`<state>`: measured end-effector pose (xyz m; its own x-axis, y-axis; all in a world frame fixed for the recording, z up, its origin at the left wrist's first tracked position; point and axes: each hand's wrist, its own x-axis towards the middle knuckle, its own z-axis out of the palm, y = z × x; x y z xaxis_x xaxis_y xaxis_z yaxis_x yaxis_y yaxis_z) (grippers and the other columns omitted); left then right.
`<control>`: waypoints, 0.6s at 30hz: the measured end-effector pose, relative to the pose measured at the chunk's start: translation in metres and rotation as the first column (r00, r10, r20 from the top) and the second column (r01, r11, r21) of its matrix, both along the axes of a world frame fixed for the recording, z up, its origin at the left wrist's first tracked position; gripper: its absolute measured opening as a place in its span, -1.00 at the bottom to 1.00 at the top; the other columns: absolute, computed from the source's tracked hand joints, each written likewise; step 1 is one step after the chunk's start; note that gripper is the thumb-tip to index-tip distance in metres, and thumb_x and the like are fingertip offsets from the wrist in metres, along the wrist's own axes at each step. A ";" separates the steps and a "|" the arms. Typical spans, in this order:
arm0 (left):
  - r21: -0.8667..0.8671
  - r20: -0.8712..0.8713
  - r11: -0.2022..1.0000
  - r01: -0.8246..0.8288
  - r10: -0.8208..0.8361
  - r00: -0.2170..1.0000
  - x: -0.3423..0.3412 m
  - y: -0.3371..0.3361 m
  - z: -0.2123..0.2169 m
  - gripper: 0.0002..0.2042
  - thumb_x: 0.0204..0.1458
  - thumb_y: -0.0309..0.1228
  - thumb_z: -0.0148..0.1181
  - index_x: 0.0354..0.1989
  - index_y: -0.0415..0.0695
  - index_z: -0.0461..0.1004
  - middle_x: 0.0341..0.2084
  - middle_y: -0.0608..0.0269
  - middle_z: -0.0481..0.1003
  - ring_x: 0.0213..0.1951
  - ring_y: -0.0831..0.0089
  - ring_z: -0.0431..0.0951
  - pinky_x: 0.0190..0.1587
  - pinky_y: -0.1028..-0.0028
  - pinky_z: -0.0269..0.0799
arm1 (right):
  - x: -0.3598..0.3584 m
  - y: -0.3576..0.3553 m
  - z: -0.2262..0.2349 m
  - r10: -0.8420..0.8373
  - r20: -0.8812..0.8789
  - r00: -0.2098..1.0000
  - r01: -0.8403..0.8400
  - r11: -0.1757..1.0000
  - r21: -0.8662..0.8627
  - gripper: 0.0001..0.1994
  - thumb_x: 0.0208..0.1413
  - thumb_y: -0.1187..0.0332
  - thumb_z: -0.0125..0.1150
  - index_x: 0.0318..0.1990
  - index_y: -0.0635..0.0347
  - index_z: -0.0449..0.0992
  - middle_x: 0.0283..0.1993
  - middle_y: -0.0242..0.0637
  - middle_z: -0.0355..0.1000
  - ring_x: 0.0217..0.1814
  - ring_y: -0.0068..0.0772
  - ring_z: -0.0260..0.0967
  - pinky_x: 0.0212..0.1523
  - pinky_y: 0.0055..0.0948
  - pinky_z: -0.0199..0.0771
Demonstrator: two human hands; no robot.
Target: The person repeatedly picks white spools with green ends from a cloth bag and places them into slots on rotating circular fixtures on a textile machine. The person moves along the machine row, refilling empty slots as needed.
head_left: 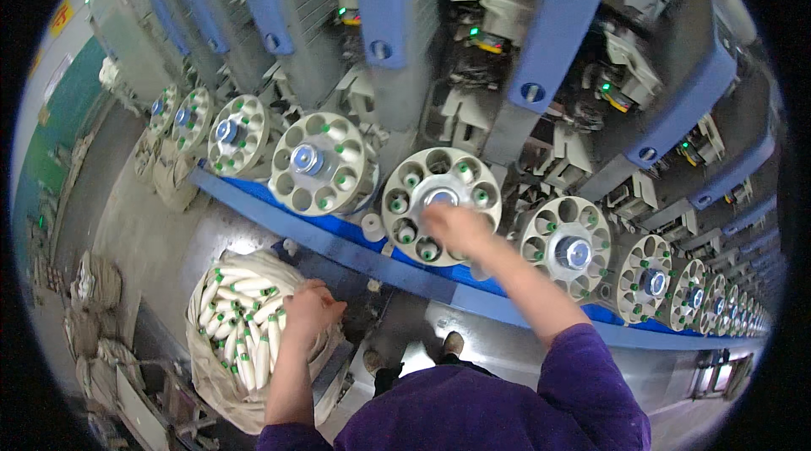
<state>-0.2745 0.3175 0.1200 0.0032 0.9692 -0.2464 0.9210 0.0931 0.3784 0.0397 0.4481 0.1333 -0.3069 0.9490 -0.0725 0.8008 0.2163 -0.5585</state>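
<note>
A cloth sack (329, 388) full of white yarn bobbins (245, 328) with green ends stands at my left. Over its right edge, my left hand (312, 312) is closed with curled fingers; whatever it may hold is hidden. My right hand (456, 227) reaches across a round bobbin magazine (390, 202), over the lower side of its hub. Motion smears its fingers, so their grip does not show. Around that magazine's ring, several pockets hold bobbins with green tips (481, 195), and the pocket at the top looks dark.
More round magazines (279, 160) line the blue machine rail (338, 236) on both sides. Behind them rise grey machine units with blue panels (562, 20) and green lights. A small white cylinder (372, 227) sits on the rail. Other sacks (173, 176) stand at far left.
</note>
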 end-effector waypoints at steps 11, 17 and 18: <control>0.521 0.218 0.847 -0.101 -0.018 0.976 0.094 0.069 -0.015 -0.74 -0.23 -0.45 0.29 -0.31 -0.25 0.49 -0.42 0.03 0.48 -0.32 0.10 0.48 -0.20 0.31 0.38 | -0.013 -0.016 -0.024 0.289 0.125 0.949 -0.278 0.956 -0.094 -0.76 0.10 0.21 -0.01 -0.16 0.10 0.40 -0.18 -0.27 0.39 -0.11 -0.20 0.35 -0.16 -0.14 0.28; 0.398 0.445 0.917 -0.033 -0.162 0.881 0.138 0.200 -0.027 -0.46 -0.32 -0.45 0.35 -0.04 -0.23 0.39 -0.59 0.17 0.43 -0.49 0.30 0.45 -0.37 0.36 0.37 | 0.027 -0.003 0.007 0.163 -0.004 0.987 -0.160 0.973 0.167 -0.74 0.10 0.15 0.01 -0.25 0.14 0.46 0.15 -0.24 0.17 0.13 -0.14 0.17 0.06 -0.03 0.19; 0.395 0.369 0.916 0.069 -0.227 0.901 0.140 0.215 -0.032 -0.43 -0.32 -0.43 0.37 -0.02 -0.23 0.38 -0.63 0.19 0.42 -0.58 0.30 0.43 -0.40 0.38 0.38 | 0.030 -0.005 0.006 0.170 0.102 0.980 -0.185 0.970 0.159 -0.74 0.10 0.15 0.01 -0.26 0.14 0.47 0.20 -0.25 0.12 0.18 -0.13 0.13 0.07 0.00 0.17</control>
